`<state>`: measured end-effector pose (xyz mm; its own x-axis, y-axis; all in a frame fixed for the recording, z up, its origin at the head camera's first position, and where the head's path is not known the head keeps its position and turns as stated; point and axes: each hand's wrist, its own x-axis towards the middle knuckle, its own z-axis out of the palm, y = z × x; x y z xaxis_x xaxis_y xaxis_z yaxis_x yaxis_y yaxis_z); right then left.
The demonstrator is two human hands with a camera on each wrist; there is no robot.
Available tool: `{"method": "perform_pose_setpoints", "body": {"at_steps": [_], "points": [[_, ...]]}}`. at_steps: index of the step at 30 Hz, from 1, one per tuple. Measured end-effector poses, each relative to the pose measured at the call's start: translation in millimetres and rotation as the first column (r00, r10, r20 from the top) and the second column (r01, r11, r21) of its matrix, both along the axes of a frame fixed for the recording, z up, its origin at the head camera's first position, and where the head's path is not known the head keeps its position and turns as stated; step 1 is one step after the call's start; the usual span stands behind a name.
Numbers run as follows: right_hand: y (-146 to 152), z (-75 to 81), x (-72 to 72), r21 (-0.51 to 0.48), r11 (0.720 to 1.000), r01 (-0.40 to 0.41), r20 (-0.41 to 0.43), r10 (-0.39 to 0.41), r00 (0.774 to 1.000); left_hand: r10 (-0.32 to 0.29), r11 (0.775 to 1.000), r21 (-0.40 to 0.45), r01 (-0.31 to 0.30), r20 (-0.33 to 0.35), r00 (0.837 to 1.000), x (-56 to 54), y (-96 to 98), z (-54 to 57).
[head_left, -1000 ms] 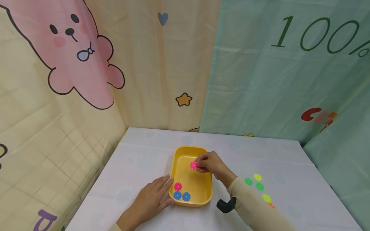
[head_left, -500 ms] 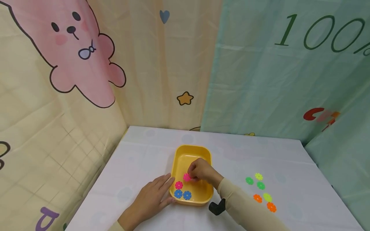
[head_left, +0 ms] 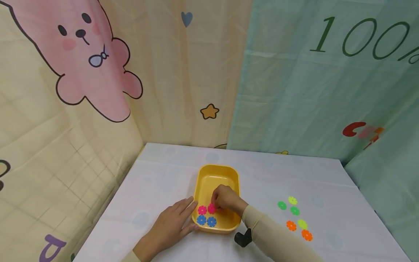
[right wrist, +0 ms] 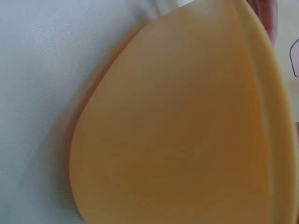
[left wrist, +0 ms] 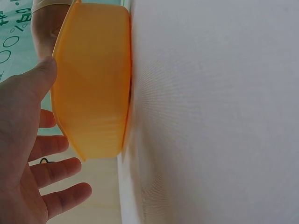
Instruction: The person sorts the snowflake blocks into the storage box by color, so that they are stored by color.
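My right hand (head_left: 226, 198) reaches down into a yellow tray (head_left: 217, 170) and pinches a pink flower-shaped disc (head_left: 211, 208) close over its floor. Left of that disc lies another pink flower disc (head_left: 202, 210), with two blue flower discs (head_left: 211, 221) in front of them, near the tray's front wall. My left hand (head_left: 173, 223) rests at the tray's left rim, fingers extended. In the left wrist view, its thumb (left wrist: 44, 74) touches the rim and the fingers spread apart. The tray's outer wall (right wrist: 177, 121) fills most of the right wrist view, where the right fingers are hidden.
To the right on the white table (head_left: 170, 171) lie several loose flower discs: green (head_left: 295, 210), yellow (head_left: 302, 224) and orange (head_left: 307, 235). A black wrist mount (head_left: 243, 238) hangs below the right sleeve, beside the tray. Printed curtains (head_left: 183, 72) stand behind the table.
My right hand has moved the pink disc from the tray's far part toward the front, beside the other pink one. The left hand has stayed at the rim. Orange discs have come into sight.
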<state>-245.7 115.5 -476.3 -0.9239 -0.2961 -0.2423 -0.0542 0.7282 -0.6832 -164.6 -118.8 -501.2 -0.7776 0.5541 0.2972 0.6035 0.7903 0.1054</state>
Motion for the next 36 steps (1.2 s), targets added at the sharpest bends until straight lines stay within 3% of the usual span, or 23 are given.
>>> {"method": "perform_pose_setpoints", "body": {"at_steps": [8, 16, 24, 32, 36], "points": [[-2, -1.7, 2.7, 0.038, 0.999, -0.014, -0.035, 0.015, 0.999, 0.005, 1.000, -0.008, -0.005, 0.039, 0.999, -1.2, 0.8, 0.9], [-5, 0.5, 4.4, 0.073, 0.997, -0.021, -0.053, 0.025, 0.998, -0.006, 1.000, 0.007, 0.006, -0.015, 1.000, -1.7, 0.5, -1.2], [-5, -2.7, 4.9, 0.096, 0.995, -0.031, -0.061, 0.037, 0.997, -0.004, 1.000, 0.000, 0.004, 0.001, 1.000, -1.0, 0.6, -1.3], [-4, 0.5, 5.7, 0.086, 0.994, -0.061, -0.073, 0.067, 0.995, 0.001, 1.000, 0.005, -0.001, 0.021, 1.000, -0.6, 1.2, 0.2], [-1, 11.1, 2.6, 0.023, 0.999, -0.046, -0.081, 0.048, 0.996, -0.003, 1.000, 0.008, 0.003, 0.012, 1.000, -0.1, 1.3, 0.5]]}}
